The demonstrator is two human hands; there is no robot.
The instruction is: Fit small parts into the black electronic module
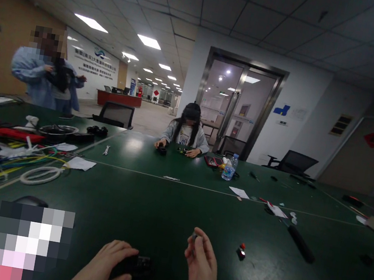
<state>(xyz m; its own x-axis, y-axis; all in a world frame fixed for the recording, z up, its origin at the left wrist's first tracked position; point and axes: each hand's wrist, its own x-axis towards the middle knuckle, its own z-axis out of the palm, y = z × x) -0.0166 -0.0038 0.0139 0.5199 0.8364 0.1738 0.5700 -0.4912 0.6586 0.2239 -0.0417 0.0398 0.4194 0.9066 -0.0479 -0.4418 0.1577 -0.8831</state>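
My left hand (108,265) rests on the green table, its thumb and fingers around the near end of a small black box-shaped device (142,265). The device is dark, and its details are hard to make out. To the right, my right hand (201,269) is raised slightly, pinching a small grey metallic piece (194,237) between thumb and forefinger. Its exact kind is too small to tell. Beyond that hand lies a small black and silver part with a red top (242,251), touched by neither hand.
A black-handled tool (300,243) lies at the right. Cables (41,175) and clutter cover the left side, near a small wrench (107,150). A water bottle (229,167) stands across the table, where a person (188,133) sits. Another person (45,73) stands at the left.
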